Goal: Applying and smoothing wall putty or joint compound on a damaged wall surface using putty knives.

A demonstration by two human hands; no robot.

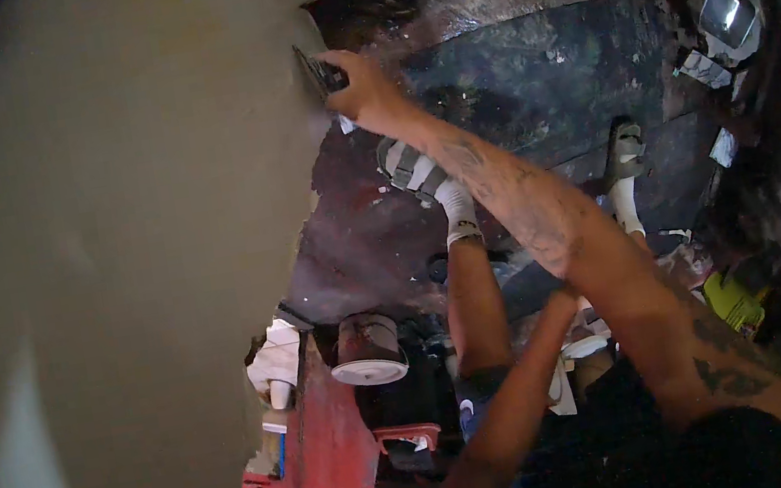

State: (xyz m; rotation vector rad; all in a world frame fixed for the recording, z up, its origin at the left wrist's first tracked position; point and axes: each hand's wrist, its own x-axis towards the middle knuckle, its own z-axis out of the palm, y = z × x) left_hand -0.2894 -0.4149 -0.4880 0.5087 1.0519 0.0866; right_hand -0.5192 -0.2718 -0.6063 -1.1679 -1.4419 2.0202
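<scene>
The left hand (566,303) is mostly hidden behind the tattooed right forearm (515,195), so I cannot tell whether it is open or closed. Alongside a smooth grey-beige surface (141,261) runs a long red panel (335,444), with a round grey bucket (364,339) near its far end. Beyond, a grey strapped sandal (408,171) over a white sock rests on the dark, stained floor (528,82). Farther still, the right hand (368,93) grips a flat dark hand tool (317,73) at the surface's edge
</scene>
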